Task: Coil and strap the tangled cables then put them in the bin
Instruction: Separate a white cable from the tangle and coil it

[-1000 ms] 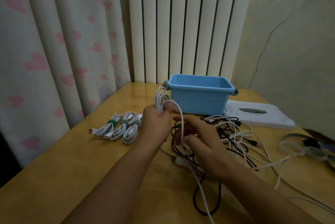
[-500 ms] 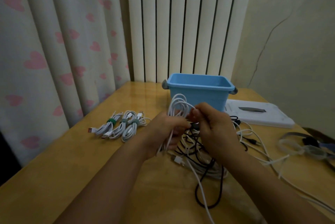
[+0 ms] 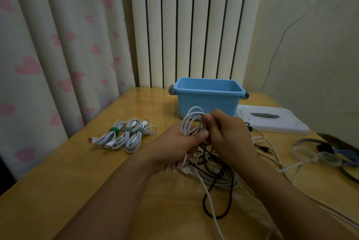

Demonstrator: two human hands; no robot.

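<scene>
Since a second ago, your right hand [image 3: 231, 136] has come up from the cable pile to meet your left hand [image 3: 174, 146], and the white loops are now tighter.

From the head camera: your left hand holds the white cable coil [image 3: 193, 121] with thumb and curled fingers. Your right hand pinches the same coil near its top. The coil's loose tail runs down toward you over the wooden table [image 3: 58, 191]. Under your hands lies the tangled pile of black and white cables [image 3: 217, 177]. Three strapped white cable bundles [image 3: 124, 135] lie side by side to the left, still on the table. The blue bin [image 3: 207, 98] stands just behind your hands. A white lid [image 3: 272, 121] lies right of it. Loose straps [image 3: 320, 156] sit at the far right.
</scene>
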